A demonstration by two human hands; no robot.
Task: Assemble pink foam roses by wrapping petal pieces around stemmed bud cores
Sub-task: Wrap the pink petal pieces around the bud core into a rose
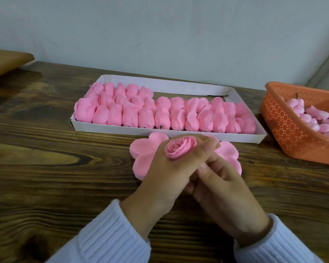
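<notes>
A rolled pink rose (180, 150) is held in the curled fingers of the left hand (165, 179), just above a flat petal piece (142, 149) laid on the wooden table (46, 149). The right hand (226, 196) is pressed against the left with its fingers curled; whether anything is pinched by it cannot be told. Behind, stacked petals (160, 112) are packed in a white tray (179, 134), and buds (311, 118) are heaped in an orange basket (285, 126) to the right.
</notes>
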